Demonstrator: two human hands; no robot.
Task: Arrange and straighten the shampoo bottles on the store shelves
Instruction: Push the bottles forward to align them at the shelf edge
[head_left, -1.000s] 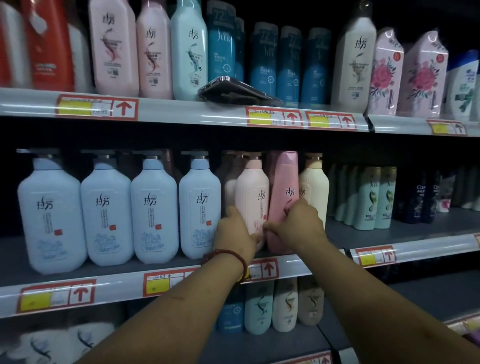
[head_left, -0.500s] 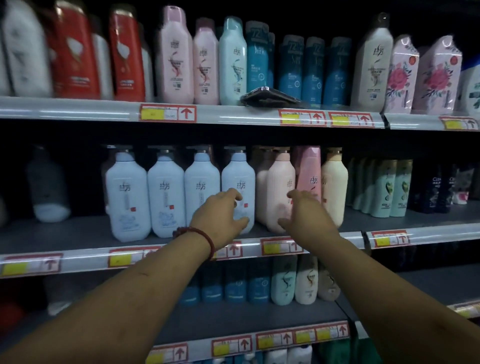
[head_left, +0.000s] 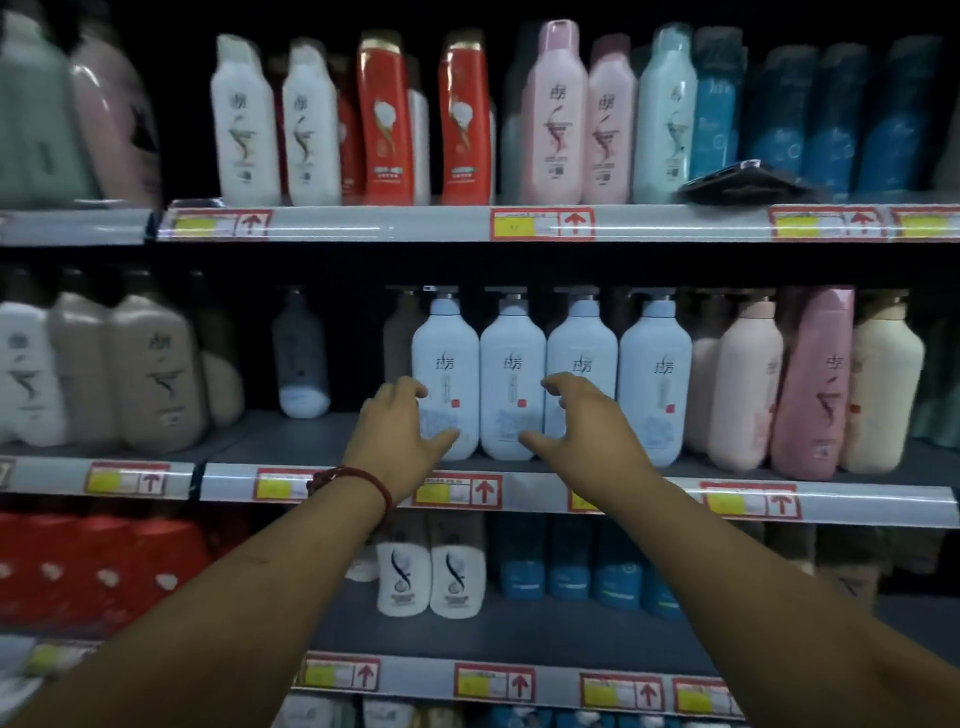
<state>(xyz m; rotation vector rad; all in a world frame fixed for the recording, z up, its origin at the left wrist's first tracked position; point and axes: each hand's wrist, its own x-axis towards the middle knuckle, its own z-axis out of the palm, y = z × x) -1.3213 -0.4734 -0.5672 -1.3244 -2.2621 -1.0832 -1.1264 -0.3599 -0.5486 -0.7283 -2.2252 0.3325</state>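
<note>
Several pale blue pump bottles stand in a tight row at the front of the middle shelf (head_left: 540, 491). My left hand (head_left: 400, 436), with a red cord at the wrist, is spread in front of the leftmost blue bottle (head_left: 447, 348), fingers loosely curved and thumb low on its label. My right hand (head_left: 582, 426) hovers with curved fingers before the third blue bottle (head_left: 582, 338), its thumb pointing toward the second blue bottle (head_left: 511, 364). Neither hand is closed around a bottle.
Pink bottles (head_left: 748, 384) and a cream bottle (head_left: 883, 384) stand right of the blue row. A lone pale bottle (head_left: 300, 358) sits further back on the left, beside beige bottles (head_left: 156, 374). A black flat object (head_left: 748, 179) lies on the top shelf edge.
Both hands have let go of the pink bottles and moved left to the pale blue row. The view has swung left with them.
</note>
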